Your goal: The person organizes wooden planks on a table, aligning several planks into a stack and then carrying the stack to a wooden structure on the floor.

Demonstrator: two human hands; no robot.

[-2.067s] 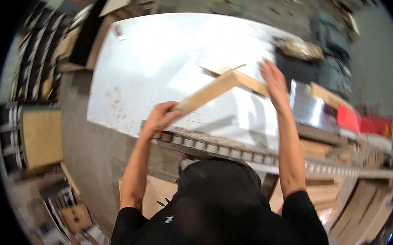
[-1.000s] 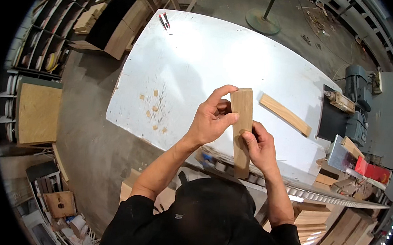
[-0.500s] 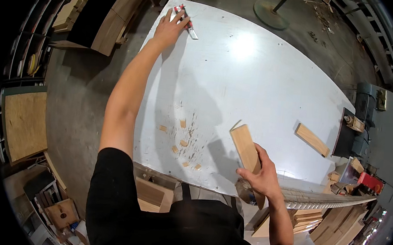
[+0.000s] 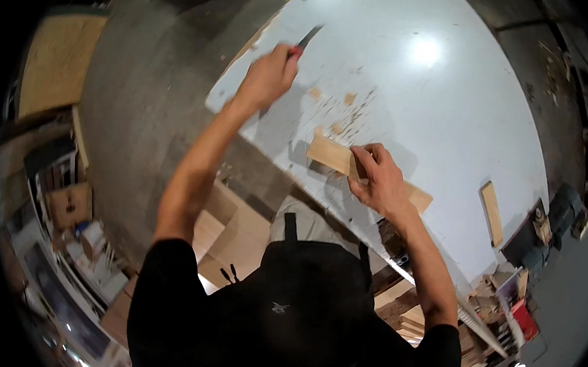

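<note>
My left hand (image 4: 270, 79) is closed around the red handle of a utility knife (image 4: 309, 37). Its grey blade points up and away over the far left part of the white tabletop (image 4: 415, 103). In my right hand (image 4: 381, 179) is a short wooden board (image 4: 328, 153), gripped across its middle near the table's front edge. The board's left end juts toward the chips, and its right end shows past my hand. Small wood chips (image 4: 349, 99) and dark scraps lie beyond the board. Motion blurs the knife slightly.
Another narrow wooden strip (image 4: 491, 214) lies at the table's right side, beside a motor-driven machine (image 4: 565, 209). A red object (image 4: 524, 320) and offcuts sit at the right corner. Cardboard-coloured panels (image 4: 239, 231) stand below the front edge.
My left hand has picked up the knife from the table's far left and drawn it nearer. The board in my right hand has turned from upright to nearly crosswise. The view has turned.
</note>
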